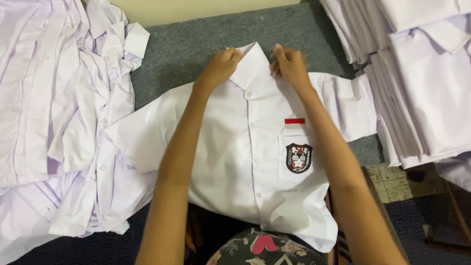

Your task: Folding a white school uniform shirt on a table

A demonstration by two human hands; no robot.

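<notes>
**White shirt getting its collar set**

White shirt (245, 147) is lying buttoned and face-up at the centre of the frame on a grey mat (186, 44). Left hand (222, 65) and right hand (289, 64) are each pinching one side of the collar (251, 63), seemingly straightening it. Smoothing it next looks to call for light, even tension. Loose shirts (59, 113) are lying at left, folded stacks (422, 73) at upper right.
</notes>
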